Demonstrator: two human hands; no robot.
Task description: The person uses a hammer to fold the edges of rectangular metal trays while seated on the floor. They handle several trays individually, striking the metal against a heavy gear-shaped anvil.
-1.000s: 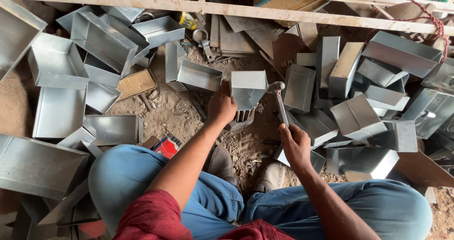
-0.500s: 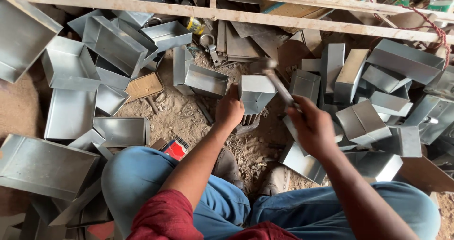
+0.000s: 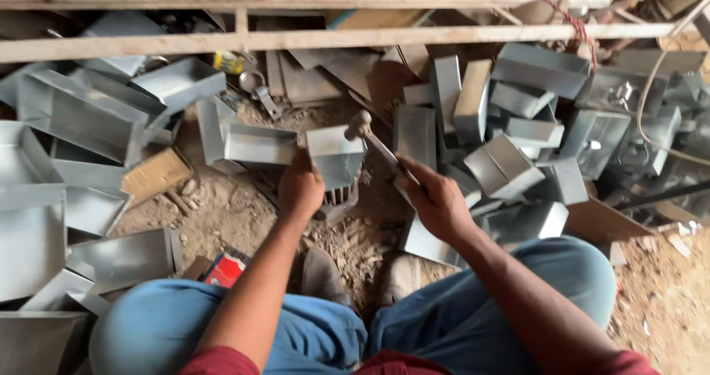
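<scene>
Left hand [image 3: 299, 190] grips a small sheet-metal box [image 3: 335, 155], holding it upright over a ribbed block [image 3: 339, 197] on the dirt floor [image 3: 237, 212]. Right hand [image 3: 438, 201] closed around a hammer [image 3: 377, 144]; head sits at the box's upper right edge. Finished metal boxes [image 3: 510, 164] piled right, flat trays [image 3: 44, 220] left. Wooden rail [image 3: 296, 38] crosses the top.

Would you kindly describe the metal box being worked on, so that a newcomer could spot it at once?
Start at the person's blue-trousered knees and follow the left hand forward over the dirt floor. It grips a small grey sheet-metal box. Unlike the boxes scattered around, this one is held, with the hammer head at its top edge.
</scene>
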